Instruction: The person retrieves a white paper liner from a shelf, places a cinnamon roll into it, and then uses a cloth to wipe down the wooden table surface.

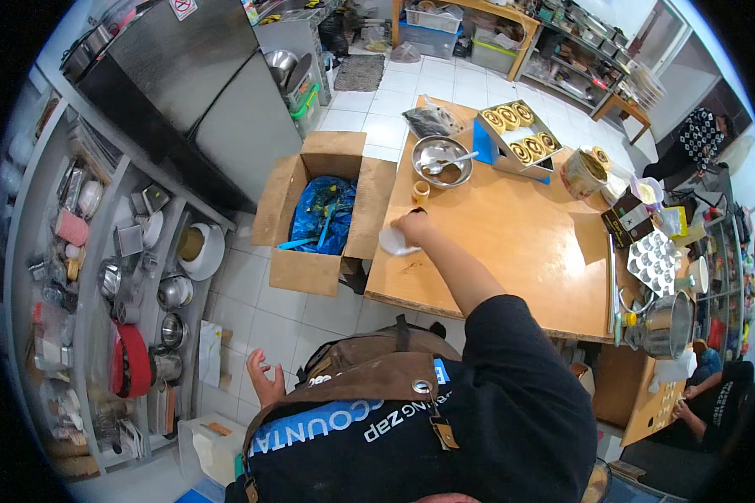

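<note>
My right hand [411, 227] is over the near left part of the wooden worktable [503, 251], its fingers closed on a pale, rounded, flat thing [395, 243], whose kind I cannot tell. A small dark patch shows at the knuckles. Just beyond the hand stands a small open jar [421, 190], and behind it a steel mixing bowl [441, 161] with brown contents and a spoon [453, 163]. Dark crumbs lie on the tabletop near the hand. My left hand [265, 380] is raised beside my body above the tiled floor, fingers apart, holding nothing.
An open cardboard box [305, 270] with a blue plastic liner stands left of the table. Spiral rolls fill part of a rectangular pan [519, 135] at the back. A muffin tin [653, 263] and a glass bowl [667, 324] are right. Another person's hands [682, 409] are at lower right.
</note>
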`<state>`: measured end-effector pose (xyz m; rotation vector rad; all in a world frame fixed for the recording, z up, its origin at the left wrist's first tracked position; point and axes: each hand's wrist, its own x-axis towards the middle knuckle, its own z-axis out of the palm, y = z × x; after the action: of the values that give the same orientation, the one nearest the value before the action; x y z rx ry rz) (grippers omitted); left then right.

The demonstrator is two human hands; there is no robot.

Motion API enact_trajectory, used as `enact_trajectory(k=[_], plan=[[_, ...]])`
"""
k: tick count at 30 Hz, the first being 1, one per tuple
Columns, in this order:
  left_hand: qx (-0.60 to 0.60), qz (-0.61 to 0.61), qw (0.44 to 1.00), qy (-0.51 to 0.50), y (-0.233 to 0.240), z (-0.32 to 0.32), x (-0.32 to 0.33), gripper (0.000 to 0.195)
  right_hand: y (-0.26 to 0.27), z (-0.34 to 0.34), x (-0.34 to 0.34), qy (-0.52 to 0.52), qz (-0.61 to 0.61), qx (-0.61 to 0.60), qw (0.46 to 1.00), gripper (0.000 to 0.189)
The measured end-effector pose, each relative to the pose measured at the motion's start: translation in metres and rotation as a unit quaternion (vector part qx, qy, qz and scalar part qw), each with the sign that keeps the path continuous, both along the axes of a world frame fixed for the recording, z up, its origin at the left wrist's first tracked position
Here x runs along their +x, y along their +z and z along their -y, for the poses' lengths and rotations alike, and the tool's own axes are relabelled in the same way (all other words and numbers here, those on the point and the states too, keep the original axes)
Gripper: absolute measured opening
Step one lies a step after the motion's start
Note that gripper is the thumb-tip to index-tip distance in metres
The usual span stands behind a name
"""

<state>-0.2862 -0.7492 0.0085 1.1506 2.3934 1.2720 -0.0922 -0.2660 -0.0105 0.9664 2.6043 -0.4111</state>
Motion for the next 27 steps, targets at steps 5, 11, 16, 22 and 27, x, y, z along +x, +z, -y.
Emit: enact_trajectory(k=[5,11,16,22,27], plan=[[0.001,0.018,1.0,0.021,-0.006,-0.002,0.007,0.057,-0.001,0.007,0.051,0.032,-0.062,-0.076,0.995,0.065],[-0.037,0.029,0.998,-0.039,-0.01,-0.016,0.003,0.056,0.007,-0.049,0.08,-0.169,-0.042,0.044,0.984,0.053],[-0.025,0.011,0.999,-0.046,0.001,-0.038,-0.001,0.055,0.006,-0.004,0.062,-0.079,0.013,-0.047,0.996,0.056],[-0.025,0.016,0.994,-0.102,-0.014,-0.056,0.002,0.053,0.011,-0.014,0.122,-0.204,-0.096,-0.027,0.974,0.058],[-0.032,-0.024,0.984,-0.175,-0.008,-0.098,0.015,0.05,0.006,-0.031,0.172,-0.365,-0.059,-0.003,0.929,0.062]])
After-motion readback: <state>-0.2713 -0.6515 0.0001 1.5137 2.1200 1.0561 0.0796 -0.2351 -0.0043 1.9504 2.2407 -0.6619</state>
